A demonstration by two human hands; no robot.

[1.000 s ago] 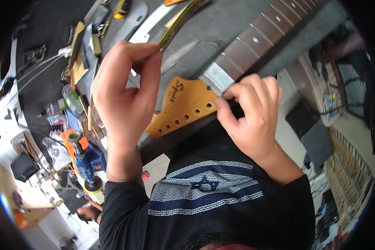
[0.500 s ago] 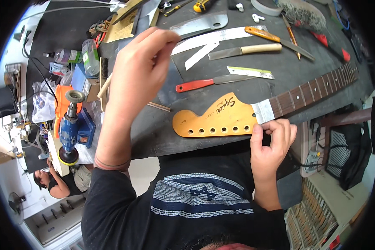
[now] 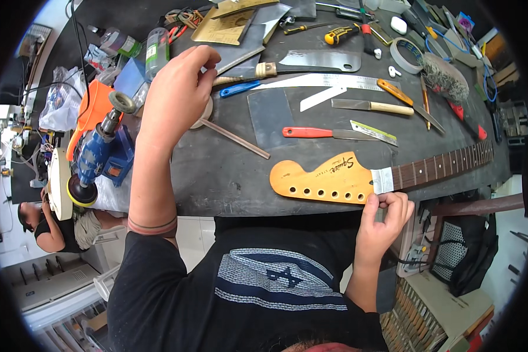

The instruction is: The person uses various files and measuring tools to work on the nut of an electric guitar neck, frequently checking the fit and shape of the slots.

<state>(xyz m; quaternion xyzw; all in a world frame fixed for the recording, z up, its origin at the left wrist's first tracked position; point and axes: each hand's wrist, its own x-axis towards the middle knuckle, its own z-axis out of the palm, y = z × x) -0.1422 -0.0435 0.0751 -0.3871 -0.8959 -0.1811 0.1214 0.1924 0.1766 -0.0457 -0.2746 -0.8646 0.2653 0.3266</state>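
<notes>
A guitar neck (image 3: 419, 171) lies along the bench's near edge, its amber headstock (image 3: 317, 176) pointing left and its dark fretboard running right. Silvery tape (image 3: 383, 180) wraps it where headstock and fretboard meet. My right hand (image 3: 387, 214) grips the lower edge beside that tape, thumb on top and fingers curled. My left hand (image 3: 182, 88) is over the back left of the bench, fingers bent toward the thumb. Close to its fingertips are a narrow metal strip (image 3: 243, 60) and a wooden-handled tool (image 3: 264, 70). What it holds, if anything, is hidden.
Beyond the headstock lie a red-handled knife (image 3: 308, 132), a blue-handled knife (image 3: 240, 88), a pale-handled knife (image 3: 387, 108) and a broad blade (image 3: 320, 60). A wooden stick (image 3: 237, 139) lies left of the headstock. A blue rotary machine (image 3: 97, 155) stands at left; a person (image 3: 50, 226) is beyond.
The view has shifted, so the bench appears farther right. My left hand has moved left from the broad blade, uncovering the blue-handled knife. My right hand stays on the guitar neck.
</notes>
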